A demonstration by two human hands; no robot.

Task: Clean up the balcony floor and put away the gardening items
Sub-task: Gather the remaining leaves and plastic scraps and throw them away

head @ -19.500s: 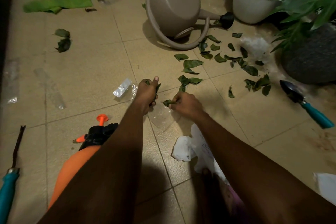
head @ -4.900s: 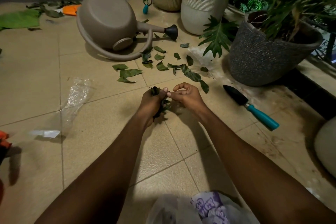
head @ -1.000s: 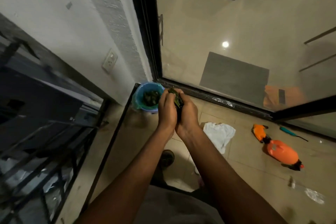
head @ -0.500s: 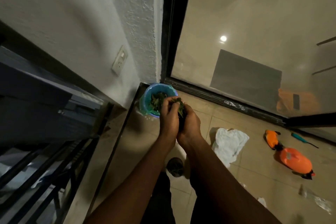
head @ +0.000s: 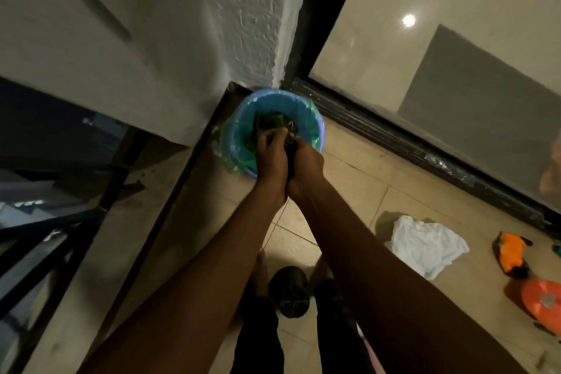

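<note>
I have the left hand (head: pixel 271 158) and the right hand (head: pixel 307 164) pressed heel to heel. Each grip is curled tight around one wad of dead leaves (head: pixel 288 150), so that none slips out the sides. Only a dark sliver of the wad shows between the palms. I can't tell how much is in there.

The hands sit directly over the mouth of the small blue bin (head: pixel 320 133), low and near the rim, which I judge is so the drop lands inside and doesn't scatter. More leaves already lie in the bottom, on the green liner bag (head: pixel 306 117) folded over the edge. The bin is tucked into the corner where the textured wall (head: pixel 249 24) meets the sliding door track (head: pixel 394 143).

Out on the balcony floor (head: pixel 349 191) to my right, a crumpled white cloth (head: pixel 425 244), an orange glove (head: pixel 511 253) and an orange sprayer (head: pixel 543 302) wait to be put away. A dark round object (head: pixel 290 291) sits between the feet.
</note>
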